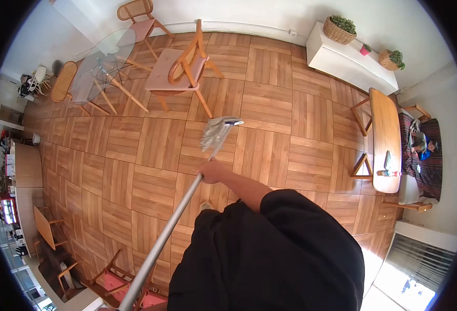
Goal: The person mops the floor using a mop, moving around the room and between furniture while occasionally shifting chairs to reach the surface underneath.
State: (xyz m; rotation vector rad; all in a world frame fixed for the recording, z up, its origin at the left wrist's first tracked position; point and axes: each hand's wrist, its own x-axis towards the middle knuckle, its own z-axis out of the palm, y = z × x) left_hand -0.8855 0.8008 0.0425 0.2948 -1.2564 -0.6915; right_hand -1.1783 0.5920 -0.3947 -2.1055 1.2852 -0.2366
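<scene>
A mop with a long grey metal pole (172, 222) runs from the bottom left up to its grey string head (215, 132), which lies on the wood floor near a leg of the pink-seated chair (174, 70). Partway down the pole, my right hand (213, 171) is wrapped round it, the arm stretched forward from a black sleeve. At the bottom edge, my left hand (105, 309) is mostly cut off by the frame, closed at the pole's upper end. A blue and white clamp (233, 123) joins pole and mop head.
A round glass table (104, 57) stands among chairs at the upper left. A white cabinet (350, 57) with potted plants lines the far wall. On the right are a wooden table (386, 135) and a seat with a patterned cover (425, 173). More chairs stand at lower left.
</scene>
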